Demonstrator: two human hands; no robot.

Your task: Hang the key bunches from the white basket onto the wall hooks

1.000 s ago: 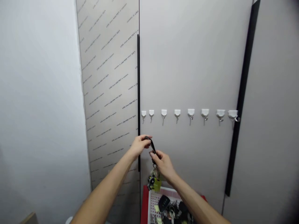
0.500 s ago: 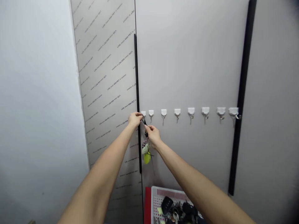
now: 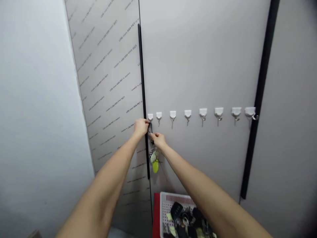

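Observation:
My left hand (image 3: 141,127) pinches the upper end of a black cord loop just under the leftmost white wall hook (image 3: 150,117). Lower and to the right, my right hand (image 3: 158,140) grips the same cord near its bottom. From it hangs a keychain bunch (image 3: 154,156) with a pale green leaf-like charm and a yellow-green oval tag (image 3: 155,166). The hook's metal tip is partly hidden by the left fingers, so I cannot tell whether the cord is over it.
Several more white hooks run rightward in a row, among them one (image 3: 188,113) mid-panel. Black handle strips (image 3: 141,66) edge the cabinet door. Below, a white basket (image 3: 161,211) holding keys and fobs stands on something red (image 3: 156,215).
The view has shifted slightly. My left hand sits lower relative to the leftmost hook, which shows more fully now. The keychain still hangs below my right hand.

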